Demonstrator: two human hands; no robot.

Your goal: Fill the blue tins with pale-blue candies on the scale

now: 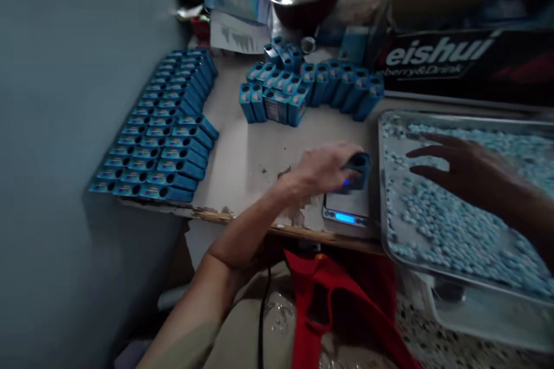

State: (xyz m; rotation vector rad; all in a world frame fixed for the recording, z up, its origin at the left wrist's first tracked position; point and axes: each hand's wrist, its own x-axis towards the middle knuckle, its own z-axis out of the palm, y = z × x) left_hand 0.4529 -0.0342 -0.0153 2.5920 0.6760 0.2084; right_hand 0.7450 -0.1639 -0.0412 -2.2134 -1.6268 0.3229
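Observation:
My left hand (322, 168) is closed around a small blue box (361, 170), whose top has a dark round opening. The box is over a digital kitchen scale (346, 204) with a lit blue display; whether it touches the scale I cannot tell. My right hand (454, 164) hovers over or touches a metal tray (383, 184) spread with small pale-blue candies or pellets (441, 236). Its fingers are stretched out and apart, with nothing visible in them. Motion blurs both hands slightly.
Rows of blue boxes (160, 132) stand along the wall at left. More blue boxes (277, 95) are grouped at the back. Behind them are a metal bowl (303, 6) and a black carton (454, 63) with white lettering. A wooden table edge (329, 237) runs in front.

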